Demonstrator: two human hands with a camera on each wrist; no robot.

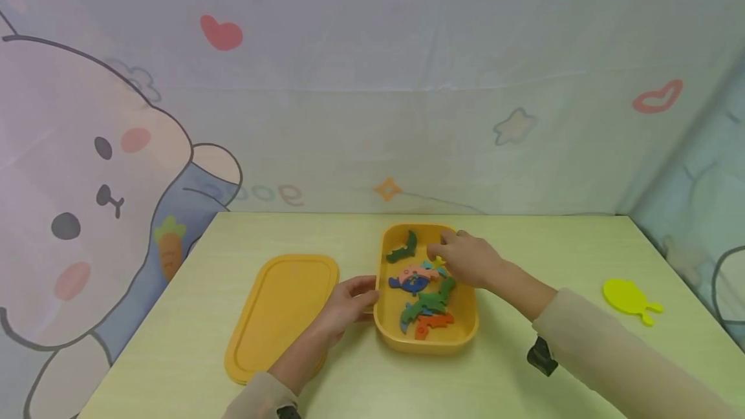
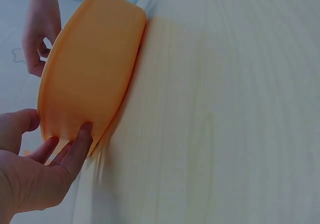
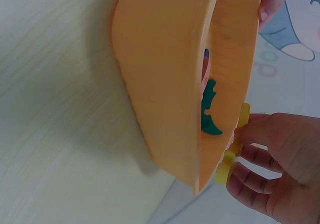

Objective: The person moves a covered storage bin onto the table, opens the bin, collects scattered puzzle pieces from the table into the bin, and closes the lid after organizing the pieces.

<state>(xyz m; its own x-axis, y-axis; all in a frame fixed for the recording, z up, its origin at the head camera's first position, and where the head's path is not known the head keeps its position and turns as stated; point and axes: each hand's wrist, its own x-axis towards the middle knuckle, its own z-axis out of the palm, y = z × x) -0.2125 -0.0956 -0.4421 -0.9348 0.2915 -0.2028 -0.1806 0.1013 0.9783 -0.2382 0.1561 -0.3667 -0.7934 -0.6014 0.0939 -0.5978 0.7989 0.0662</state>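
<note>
A yellow-orange plastic box stands on the table with several flat coloured animal-shaped pieces inside. At its left side my left hand holds the wall, fingertips on the outside and thumb at the rim. Over the far right corner, my right hand pinches a small yellow piece between thumb and fingers. Inside the box are a dark green crescent-like piece, a pink piece, a blue piece, green pieces and an orange-red piece. Part of the yellow piece is hidden by my fingers.
A flat yellow-orange lid lies left of the box, partly under my left forearm. Toward the table's right edge lies a bright yellow round shape with a forked end. A printed cloth hangs behind the table.
</note>
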